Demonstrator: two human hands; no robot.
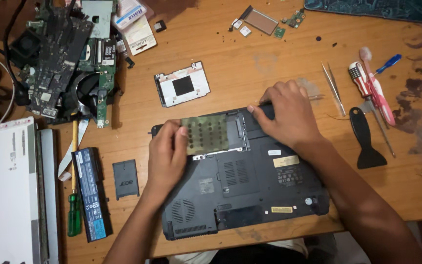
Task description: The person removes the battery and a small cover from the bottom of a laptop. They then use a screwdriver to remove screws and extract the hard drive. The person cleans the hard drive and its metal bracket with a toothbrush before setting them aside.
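Overhead, upturned black laptop (250,186) on wooden tabletop (230,73). Left hand (164,156) pinches near edge of greenish metal drive (205,134) seated in open bay. Right hand (291,115) curled over laptop's far edge, grip closed on casing. Battery (92,194), 2 screwdrivers (367,85) lie apart.

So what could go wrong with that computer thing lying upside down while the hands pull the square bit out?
The black upside-down laptop hangs over the wooden table's near edge, so pressing might tip it off. The left hand grips the flat perforated metal drive by one edge only; it could slip or bend. The right hand steadies the far edge, so a slip there could jolt everything.
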